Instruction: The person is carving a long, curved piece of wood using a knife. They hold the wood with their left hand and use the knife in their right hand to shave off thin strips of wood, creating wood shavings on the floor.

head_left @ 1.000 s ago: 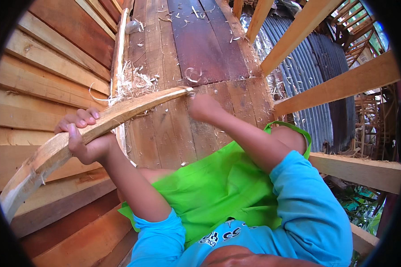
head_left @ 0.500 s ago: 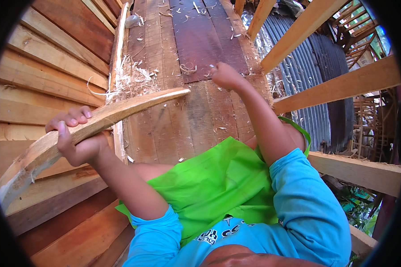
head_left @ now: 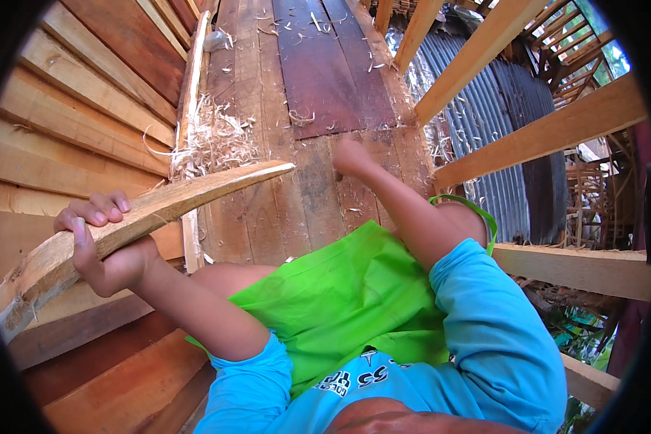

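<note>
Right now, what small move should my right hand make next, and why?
Perhaps move the right hand toward the pale, curved wooden piece: the left hand grips it, while the right one is apart from its free tip.

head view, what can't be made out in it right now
- Right hand, head view: blurred, and the curled fist hides whatever it may hold.
- Curved wooden piece, head view: its left end is cut off by the dark rim.
- Left hand, head view: the wood covers part of its grip.
- Floor boards, head view: the heap of shavings hides part of their surface.
</note>
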{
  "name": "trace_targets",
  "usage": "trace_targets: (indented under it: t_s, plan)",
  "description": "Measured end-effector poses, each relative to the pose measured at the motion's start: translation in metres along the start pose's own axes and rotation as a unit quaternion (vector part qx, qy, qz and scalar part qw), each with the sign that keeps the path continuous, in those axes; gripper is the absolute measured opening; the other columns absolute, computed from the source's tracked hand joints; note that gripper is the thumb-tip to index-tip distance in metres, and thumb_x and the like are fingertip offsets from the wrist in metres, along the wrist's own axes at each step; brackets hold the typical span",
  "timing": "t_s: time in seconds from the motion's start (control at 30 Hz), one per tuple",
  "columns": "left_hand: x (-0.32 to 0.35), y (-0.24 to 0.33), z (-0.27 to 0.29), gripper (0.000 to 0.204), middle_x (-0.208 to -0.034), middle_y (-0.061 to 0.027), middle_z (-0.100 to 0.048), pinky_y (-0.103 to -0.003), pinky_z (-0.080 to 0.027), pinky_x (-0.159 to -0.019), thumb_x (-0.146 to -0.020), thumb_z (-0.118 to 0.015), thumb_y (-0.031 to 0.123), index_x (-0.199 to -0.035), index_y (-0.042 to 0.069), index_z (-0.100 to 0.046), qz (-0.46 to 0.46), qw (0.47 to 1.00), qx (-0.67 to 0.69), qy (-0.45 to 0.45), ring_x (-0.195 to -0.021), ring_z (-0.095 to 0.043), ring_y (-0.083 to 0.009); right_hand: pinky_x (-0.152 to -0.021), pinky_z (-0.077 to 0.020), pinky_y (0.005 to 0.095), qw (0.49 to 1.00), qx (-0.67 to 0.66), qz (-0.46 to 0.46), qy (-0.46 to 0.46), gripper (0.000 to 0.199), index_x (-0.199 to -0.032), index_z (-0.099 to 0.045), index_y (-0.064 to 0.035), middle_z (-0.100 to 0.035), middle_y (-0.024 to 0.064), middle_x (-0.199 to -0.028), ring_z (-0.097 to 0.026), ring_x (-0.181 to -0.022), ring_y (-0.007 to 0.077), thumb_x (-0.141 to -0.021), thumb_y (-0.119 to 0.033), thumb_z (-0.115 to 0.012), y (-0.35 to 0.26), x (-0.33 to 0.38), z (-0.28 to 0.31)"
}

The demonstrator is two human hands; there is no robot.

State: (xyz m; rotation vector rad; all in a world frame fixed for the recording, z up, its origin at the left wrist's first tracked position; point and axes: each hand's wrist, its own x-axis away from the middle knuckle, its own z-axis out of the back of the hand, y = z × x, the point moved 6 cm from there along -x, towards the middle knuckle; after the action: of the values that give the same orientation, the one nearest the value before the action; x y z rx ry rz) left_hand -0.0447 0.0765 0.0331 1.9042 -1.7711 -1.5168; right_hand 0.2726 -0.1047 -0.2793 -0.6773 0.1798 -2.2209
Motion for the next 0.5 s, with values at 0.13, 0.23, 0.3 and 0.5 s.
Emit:
trace_targets:
  t_s: [0.13,0.23,0.3,0.5]
  plan:
    - [0.001,0.015,0.007,0.015,-0.070,-0.0030,-0.043,-0.033,-0.038,-0.062,-0.078,-0.055,0.022,-0.081,0.011,-0.045,-0.017,0.999,-0.020,0.020,-0.061,-0.042,-0.0138,-0.070,-0.0536,0.0412,0.957,-0.235,0.151,-0.082,0.057,-0.142,-0.032,0.0050,-0.068,0.0243,-0.092,-0.069,-0.069,0.0330,-0.091,-0.012,-0.050,-0.073,0.020,0.006]
    - [0.000,0.017,0.006,0.017,-0.070,-0.0030,-0.042,-0.034,-0.038,-0.062,-0.077,-0.055,0.023,-0.082,0.010,-0.045,-0.017,1.000,-0.012,0.014,-0.061,-0.042,-0.0141,-0.064,-0.0537,0.0393,0.967,-0.218,-0.062,0.118,0.059,-0.145,-0.029,0.0030,-0.069,0.0240,-0.091,-0.068,-0.065,0.0297,-0.092,-0.012,-0.050,-0.028,0.019,0.009]
    - [0.001,0.021,0.009,0.018,-0.071,-0.0031,-0.042,-0.034,-0.038,-0.062,-0.077,-0.055,0.024,-0.083,0.010,-0.045,-0.020,0.999,-0.013,0.028,-0.061,-0.041,-0.0143,-0.060,-0.0537,0.0379,0.950,-0.233,-0.183,0.096,0.055,-0.142,-0.034,0.0033,-0.069,0.0242,-0.089,-0.068,-0.063,0.0282,-0.092,-0.011,-0.051,-0.023,0.038,0.007]
    - [0.001,0.035,0.014,0.018,-0.072,-0.0039,-0.043,-0.035,-0.036,-0.065,-0.077,-0.055,0.024,-0.084,0.009,-0.047,-0.015,0.999,0.024,0.019,-0.065,-0.042,-0.0162,-0.059,-0.0566,0.0338,0.949,-0.131,0.094,-0.270,0.047,-0.128,-0.031,0.0178,-0.067,0.0249,-0.079,-0.068,-0.058,0.0298,-0.091,-0.004,-0.048,-0.067,0.036,-0.037]
